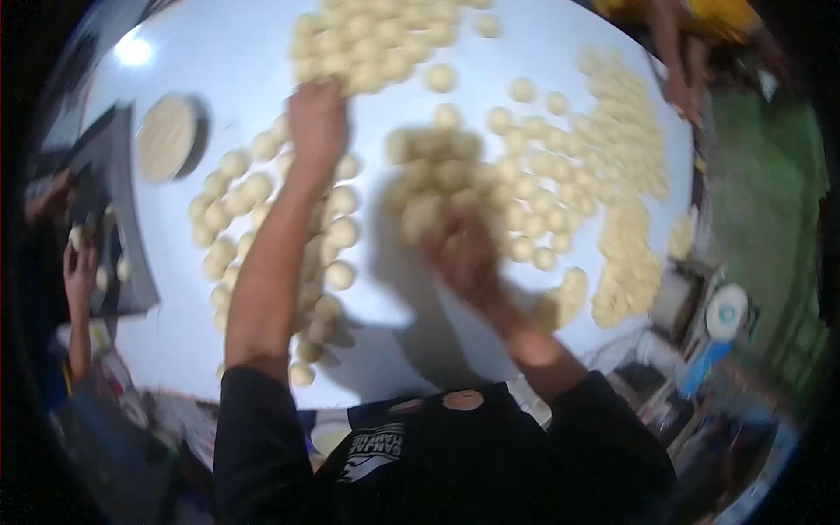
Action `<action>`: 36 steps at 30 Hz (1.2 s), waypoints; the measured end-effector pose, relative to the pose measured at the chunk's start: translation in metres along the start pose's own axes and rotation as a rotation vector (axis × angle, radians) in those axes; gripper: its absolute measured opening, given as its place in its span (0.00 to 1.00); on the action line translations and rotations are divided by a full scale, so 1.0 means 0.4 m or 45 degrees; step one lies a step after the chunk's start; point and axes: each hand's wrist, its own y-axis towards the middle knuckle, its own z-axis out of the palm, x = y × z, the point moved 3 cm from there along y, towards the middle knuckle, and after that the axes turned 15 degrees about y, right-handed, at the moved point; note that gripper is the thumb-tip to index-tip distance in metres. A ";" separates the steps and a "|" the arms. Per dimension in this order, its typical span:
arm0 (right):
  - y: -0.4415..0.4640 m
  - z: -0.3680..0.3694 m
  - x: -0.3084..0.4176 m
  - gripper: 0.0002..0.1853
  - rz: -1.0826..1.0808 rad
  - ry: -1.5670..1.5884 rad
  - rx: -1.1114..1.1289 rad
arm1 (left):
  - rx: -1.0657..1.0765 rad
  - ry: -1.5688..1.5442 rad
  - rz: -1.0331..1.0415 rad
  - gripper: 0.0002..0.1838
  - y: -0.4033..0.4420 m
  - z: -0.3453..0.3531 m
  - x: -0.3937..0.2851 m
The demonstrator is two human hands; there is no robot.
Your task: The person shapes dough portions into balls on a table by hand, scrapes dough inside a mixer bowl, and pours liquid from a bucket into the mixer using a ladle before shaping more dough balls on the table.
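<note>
Many pale dough balls (254, 188) lie on a white table (376, 350). My left hand (317, 118) reaches forward to the near edge of the far group of dough balls (376, 44); its fingertips are hidden, and the forearm passes over the left group. Around the middle, my right hand (464, 254) is blurred, with its fingers curled. Just beyond it is a blurred cluster of dough balls (433, 171), which casts a shadow on the table. Whether the hand grips any of them cannot be made out.
A round bowl (167, 138) stands at the upper left, beside a dark tray (131, 254) with another person's hands (80, 262) over it. More dough pieces (628, 262) cover the right side. Another person's arms (682, 70) reach the upper right edge.
</note>
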 end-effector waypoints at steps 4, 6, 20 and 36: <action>-0.460 -0.106 0.004 0.18 0.101 -0.011 0.694 | 0.011 -0.390 -0.116 0.07 -0.145 -0.292 -0.095; -0.538 -0.138 -0.073 0.18 -0.039 -0.067 0.661 | 0.071 -0.372 -0.183 0.13 -0.363 -0.382 -0.116; -0.459 -0.008 -0.049 0.14 -0.323 -0.009 0.346 | 0.286 -0.155 -0.265 0.15 -1.055 -0.369 -0.391; -0.587 -0.041 -0.192 0.17 -0.530 -0.148 0.761 | 0.600 -0.400 0.353 0.08 -1.164 -0.375 -0.168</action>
